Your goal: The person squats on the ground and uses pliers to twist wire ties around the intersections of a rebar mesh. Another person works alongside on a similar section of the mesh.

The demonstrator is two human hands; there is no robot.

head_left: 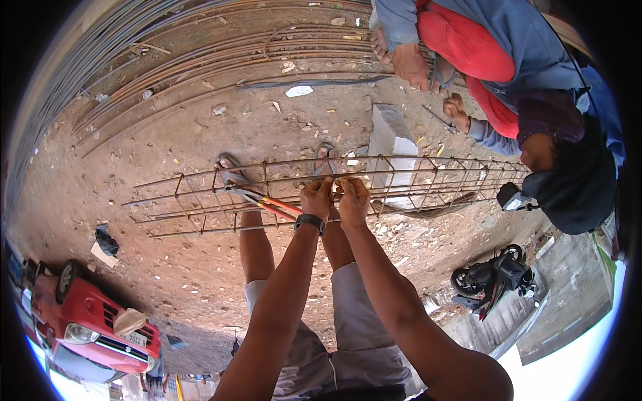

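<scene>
A long rebar cage (200, 232) with square stirrups lies across in front of me, over my sandalled feet. At its middle my left hand (316, 195) is closed, fingers pinched together at a bar. Right beside it my right hand (352, 195) is also closed in a pinch, its fingertips near the left ones. What they pinch is too small and hidden to make out. A pair of pincers (277, 202) with orange-red handles rests on the cage just left of my left hand, its metal jaws among the bars.
A grey concrete block (392, 137) stands under the cage. At the upper right a co-worker crouches, one hand (457, 110) near a thin metal tool (438, 119). Long rebars (221, 57) lie at the back. A red car (100, 327) and a motorcycle (491, 274) stand nearer.
</scene>
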